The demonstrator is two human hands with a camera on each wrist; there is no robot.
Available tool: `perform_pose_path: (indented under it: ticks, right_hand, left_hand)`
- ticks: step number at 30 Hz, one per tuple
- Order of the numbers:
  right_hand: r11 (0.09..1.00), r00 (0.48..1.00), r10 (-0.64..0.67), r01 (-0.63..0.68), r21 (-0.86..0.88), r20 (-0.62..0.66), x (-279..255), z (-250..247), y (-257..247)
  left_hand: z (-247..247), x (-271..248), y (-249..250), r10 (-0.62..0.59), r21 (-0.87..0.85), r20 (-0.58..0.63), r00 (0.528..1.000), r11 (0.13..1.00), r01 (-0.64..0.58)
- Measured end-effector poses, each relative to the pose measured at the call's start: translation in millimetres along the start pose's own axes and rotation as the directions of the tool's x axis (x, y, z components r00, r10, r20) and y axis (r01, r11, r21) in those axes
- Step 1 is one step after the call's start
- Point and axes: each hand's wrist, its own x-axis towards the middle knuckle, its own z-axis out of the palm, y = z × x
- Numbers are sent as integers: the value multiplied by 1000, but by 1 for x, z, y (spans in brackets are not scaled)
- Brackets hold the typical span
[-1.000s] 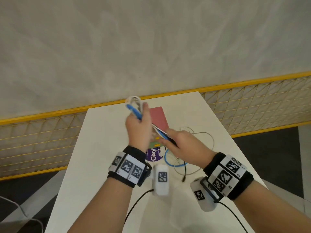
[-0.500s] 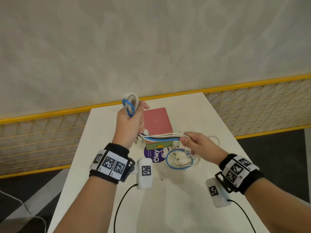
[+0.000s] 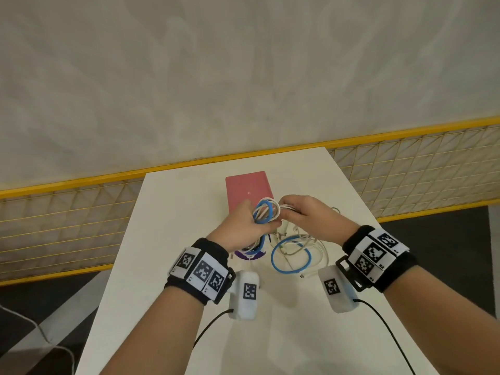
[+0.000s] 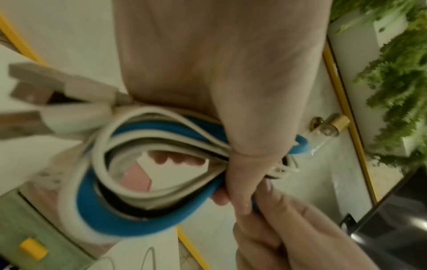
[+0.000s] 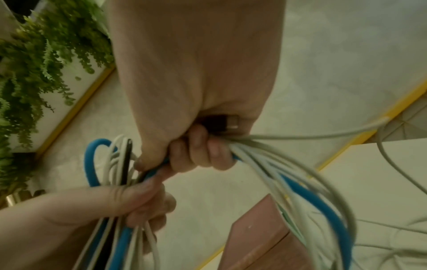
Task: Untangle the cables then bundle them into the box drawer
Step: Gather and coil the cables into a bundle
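Gripping a coil of blue, white and black cables (image 3: 264, 212) with your left hand (image 3: 238, 228), you pinch the strands leading off it in your right hand (image 3: 305, 215). Both hands hover above the red box (image 3: 247, 189). More cable loops (image 3: 290, 257) lie on the white table (image 3: 167, 239).

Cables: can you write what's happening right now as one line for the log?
left hand: grips cable coil | right hand: grips loose strands | coil: above red box | rest of cables: on table

Two hands (image 3: 243, 228), one box (image 3: 247, 189), one table (image 3: 173, 239).
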Motion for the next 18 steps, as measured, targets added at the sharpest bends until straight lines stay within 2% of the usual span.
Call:
perform_pose_path:
  ticks: [4,7,10,15,18]
  right_hand:
    - [997,1000,-17,18,73,-16,-6,-2,4]
    - [998,999,44,-44,38,-16,-11,-2,16]
    - [996,996,83,-82,36,-28,-17,4,20]
    - [984,991,98,-83,155,-94,-13,18,13]
    - [990,989,91,-77,116,-118,-13,28,4]
  left_hand:
    - [-7,-1,6,59,57,24,998,997,-60]
    - [-10,4,6,32,-17,-100,994,999,-34]
    - [-10,6,8,39,-91,-215,976,994,-59]
    - [0,4,10,79,-195,-267,960,972,-134]
    - [7,3,7,80,-218,-309,948,964,-152]
